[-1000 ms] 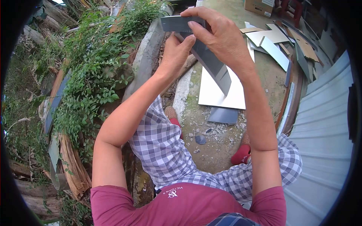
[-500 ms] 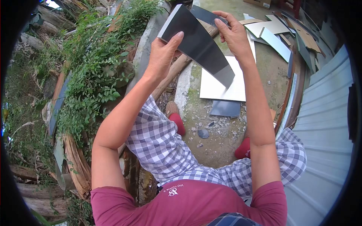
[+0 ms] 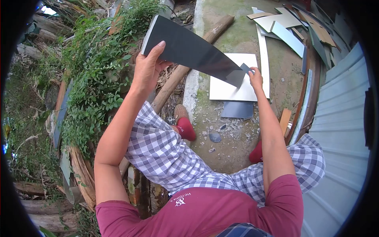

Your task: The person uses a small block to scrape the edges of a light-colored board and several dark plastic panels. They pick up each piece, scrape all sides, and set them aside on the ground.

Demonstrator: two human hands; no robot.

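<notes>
Concrete ground bears white board. Left-hand fingers wrap dark plank; right hand pinches small dark piece.

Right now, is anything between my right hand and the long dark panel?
Only the small dark piece your right hand holds, by the far end of the long dark panel; nothing else visible stands there.

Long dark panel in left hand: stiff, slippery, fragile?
Long dark panel probably stiff: the left hand grips one end and it looks straight. Likely slippery, since its face is glossy. Possibly brittle, given the grey chips scattered on the ground.
</notes>
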